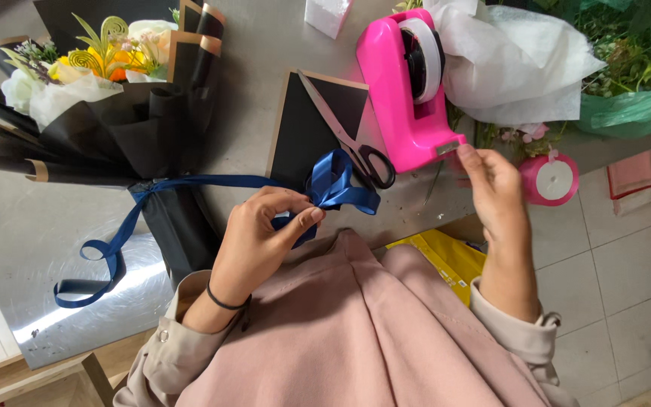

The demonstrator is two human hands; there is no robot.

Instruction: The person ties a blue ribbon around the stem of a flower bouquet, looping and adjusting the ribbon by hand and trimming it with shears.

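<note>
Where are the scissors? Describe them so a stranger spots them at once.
Start at the bright pink tape dispenser on the grey table. Just to its left, the scissors lie closed on a black paper sheet. Silver blades and black handle loops set them apart from the blue ribbon beside them.

We are looking down at a florist's workroom. On the grey bench (265, 75) lies a bouquet (92, 98) wrapped in black paper and tied with blue ribbon (190, 182). Beside it we see scissors (348, 139), a pink tape dispenser (408, 90), a pink ribbon spool (550, 179), white tissue (514, 60) and loose greenery (627, 60) in a green bag. The floor (627, 264) is pale tile.
</note>
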